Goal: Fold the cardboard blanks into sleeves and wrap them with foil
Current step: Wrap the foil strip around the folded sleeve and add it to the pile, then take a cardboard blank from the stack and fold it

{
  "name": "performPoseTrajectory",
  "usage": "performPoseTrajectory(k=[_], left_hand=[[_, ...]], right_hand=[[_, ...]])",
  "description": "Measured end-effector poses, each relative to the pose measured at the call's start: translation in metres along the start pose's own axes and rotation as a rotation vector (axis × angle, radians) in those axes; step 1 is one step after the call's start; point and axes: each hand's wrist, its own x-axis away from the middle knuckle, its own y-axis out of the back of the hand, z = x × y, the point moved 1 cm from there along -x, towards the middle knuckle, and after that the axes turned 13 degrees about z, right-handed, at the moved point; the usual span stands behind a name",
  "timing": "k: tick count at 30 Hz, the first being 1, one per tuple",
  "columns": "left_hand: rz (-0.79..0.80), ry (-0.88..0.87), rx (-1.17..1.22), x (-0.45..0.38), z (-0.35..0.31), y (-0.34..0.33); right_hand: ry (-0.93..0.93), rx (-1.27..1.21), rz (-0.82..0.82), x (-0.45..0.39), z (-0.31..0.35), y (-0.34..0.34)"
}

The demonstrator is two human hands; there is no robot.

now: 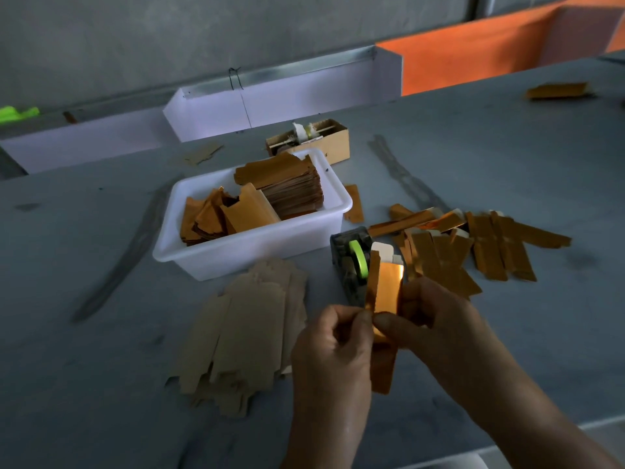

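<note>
Head view, items listed by size.

Grey table point(473, 157): fills most of the frame; its far right corner and near edge are cut off.

White partition boxes point(280, 96) along the far edge: contents hidden behind their walls. Orange panel point(473, 62) beyond them, blurred.

White plastic bin point(257, 245), centre: holds a tall stack of gold foil sheets point(291, 187) at its right end and loose foil pieces at its left; the lower layers are hidden by the bin wall.

Pile of flat cardboard blanks point(247, 333), on the table in front of the bin: fanned and overlapping, so a count cannot be made.

Heap of finished gold sleeves point(473, 245), right of the bin: pieces overlap, edges hard to separate.

Brown cardboard box point(314, 140), behind the bin: its contents are too small to identify.

Left hand point(334, 343) and right hand point(429, 319): close together above the near table, forearms cut off by the lower edge. Both pinch one foil-wrapped sleeve point(385, 292), held upright between them, thumbs meeting on its front. A white cardboard end shows at its top; its middle is hidden by the thumbs.

Dark tape dispenser point(348, 262) with a green roll: just behind the held sleeve, partly covered by it.

Single gold piece point(558, 89): far right, blurred.
</note>
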Motion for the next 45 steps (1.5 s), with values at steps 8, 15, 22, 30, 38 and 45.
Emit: performPoseTrajectory(k=[8,15,22,30,38,45], left_hand=[[0.134,0.051,-0.052,-0.003,-0.004,0.012],[-0.419,0.042,-0.934,-0.024,0.012,0.083],[-0.319,0.417,-0.885,-0.039,0.056,0.123],[-0.483,0.172,-1.133,-0.032,0.049,0.108],[-0.491,-0.416,-1.386,-0.009,0.015,0.052],[-0.336,-0.442,-1.424,-0.01,0.03,0.04]], right_hand=[[0.025,-0.207,0.064,-0.004,-0.002,-0.002],[-0.001,0.127,-0.312,-0.037,-0.014,0.042],[-0.265,0.489,-0.405,-0.058,-0.038,0.056],[0.041,0.355,-0.478,-0.024,-0.013,0.037],[-0.062,-0.553,0.281,-0.002,0.02,-0.043],[-0.145,-0.85,0.266,-0.03,0.027,-0.066]])
